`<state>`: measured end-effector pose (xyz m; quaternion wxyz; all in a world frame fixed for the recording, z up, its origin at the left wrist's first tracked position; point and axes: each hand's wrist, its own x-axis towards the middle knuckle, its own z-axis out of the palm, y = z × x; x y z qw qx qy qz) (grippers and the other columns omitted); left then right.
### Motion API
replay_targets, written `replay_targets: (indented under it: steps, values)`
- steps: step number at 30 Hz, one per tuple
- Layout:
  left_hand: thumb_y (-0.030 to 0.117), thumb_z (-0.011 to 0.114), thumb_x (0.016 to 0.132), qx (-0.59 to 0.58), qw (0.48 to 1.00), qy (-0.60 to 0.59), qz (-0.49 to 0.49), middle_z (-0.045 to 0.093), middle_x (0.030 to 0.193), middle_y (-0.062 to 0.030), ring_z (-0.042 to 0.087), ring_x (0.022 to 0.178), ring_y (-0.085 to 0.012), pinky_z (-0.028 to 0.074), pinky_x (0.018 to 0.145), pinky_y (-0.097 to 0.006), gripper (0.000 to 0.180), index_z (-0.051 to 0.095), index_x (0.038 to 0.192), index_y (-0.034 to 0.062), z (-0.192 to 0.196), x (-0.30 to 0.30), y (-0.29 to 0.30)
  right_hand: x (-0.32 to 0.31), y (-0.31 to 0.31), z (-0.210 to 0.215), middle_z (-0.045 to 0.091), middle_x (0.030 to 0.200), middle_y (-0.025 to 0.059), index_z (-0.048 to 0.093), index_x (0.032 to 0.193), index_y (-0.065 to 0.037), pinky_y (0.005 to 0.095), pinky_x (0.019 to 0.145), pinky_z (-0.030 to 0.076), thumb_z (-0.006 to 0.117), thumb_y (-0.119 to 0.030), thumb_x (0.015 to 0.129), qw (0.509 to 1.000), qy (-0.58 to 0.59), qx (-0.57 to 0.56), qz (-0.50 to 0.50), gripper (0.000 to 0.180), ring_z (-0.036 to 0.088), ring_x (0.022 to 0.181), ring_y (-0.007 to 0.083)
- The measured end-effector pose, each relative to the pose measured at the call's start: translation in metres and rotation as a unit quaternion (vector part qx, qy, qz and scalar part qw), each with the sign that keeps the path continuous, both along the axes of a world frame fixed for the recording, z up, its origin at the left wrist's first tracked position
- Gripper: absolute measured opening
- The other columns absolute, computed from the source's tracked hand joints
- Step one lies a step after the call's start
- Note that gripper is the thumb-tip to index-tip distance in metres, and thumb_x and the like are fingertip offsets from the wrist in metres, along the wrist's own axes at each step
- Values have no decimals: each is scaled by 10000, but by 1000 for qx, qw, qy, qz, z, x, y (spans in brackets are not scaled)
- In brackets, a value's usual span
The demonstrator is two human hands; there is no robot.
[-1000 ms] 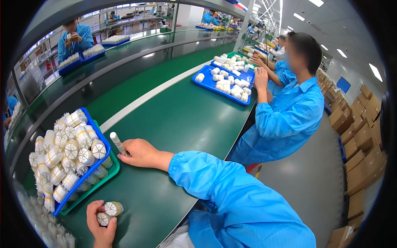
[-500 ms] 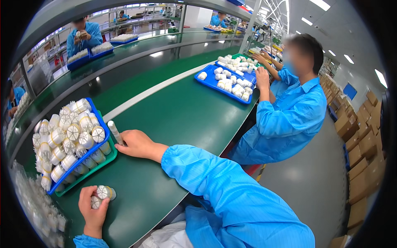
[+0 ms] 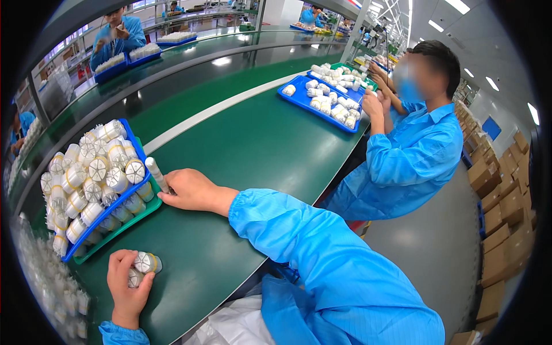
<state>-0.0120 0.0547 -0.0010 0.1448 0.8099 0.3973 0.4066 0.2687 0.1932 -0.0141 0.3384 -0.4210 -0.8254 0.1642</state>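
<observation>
My left hand (image 3: 127, 287) is closed around two short round white bundles (image 3: 148, 263), side by side on the green work surface. Their round ends show wedge-shaped segments, and a yellow band circles the upper one. Beyond it, my right hand (image 3: 192, 190) rests near the tray edge, fingers closed on a slim white stick-like piece (image 3: 154, 171) that points up and away. Its lower end is hidden in the fingers. Left of both hands, a blue tray (image 3: 102, 232) heaped with similar banded bundles (image 3: 92, 169) sits on a green tray (image 3: 129, 221) holding more.
At the right a co-worker (image 3: 402, 155) in blue handles white pieces over blue trays (image 3: 299, 103) of bundles. A pale divider strip (image 3: 213, 109) runs along the green surface. Clear plastic-looking pieces (image 3: 54, 293) lie at lower left. Cardboard boxes (image 3: 500, 253) stack along the right.
The view has shifted slightly, moving the trays a little in the picture. Both my hands keep their holds. The co-worker's hands have risen a little and drawn closer to the body.
</observation>
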Motion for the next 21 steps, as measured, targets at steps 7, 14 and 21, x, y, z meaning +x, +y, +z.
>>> replay_targets:
  steps: [7, 14, 21]
  values:
    - [-2, 771, 686, -22, 999, 17, 30, 596, 1098, -167, 614, 930, -295, 512, 832, -363, 550, 601, 1209, -13, -6, -1, -2, -2, 1, 0, 675, 819, 167, 665, 814, -29, 492, 734, 527, 667, -311, 897, 1000, 1, -4, 1, 294, 664, 798, 386]
    - [9, 763, 673, -25, 998, 11, 56, 565, 1127, -178, 581, 925, -318, 506, 830, -396, 676, 527, 1306, -10, 15, 14, -13, -1, 0, 0, 677, 810, 165, 666, 820, -29, 484, 719, 524, 675, -316, 896, 1000, 11, -17, -7, 297, 665, 792, 380]
    - [21, 761, 660, -72, 989, 104, 74, 512, 979, -133, 556, 881, -318, 477, 778, -402, 511, 520, 1110, 8, 26, -8, -17, 2, -1, 3, 680, 790, 163, 665, 822, -25, 473, 687, 521, 686, -321, 890, 999, 20, -20, -18, 305, 666, 768, 371]
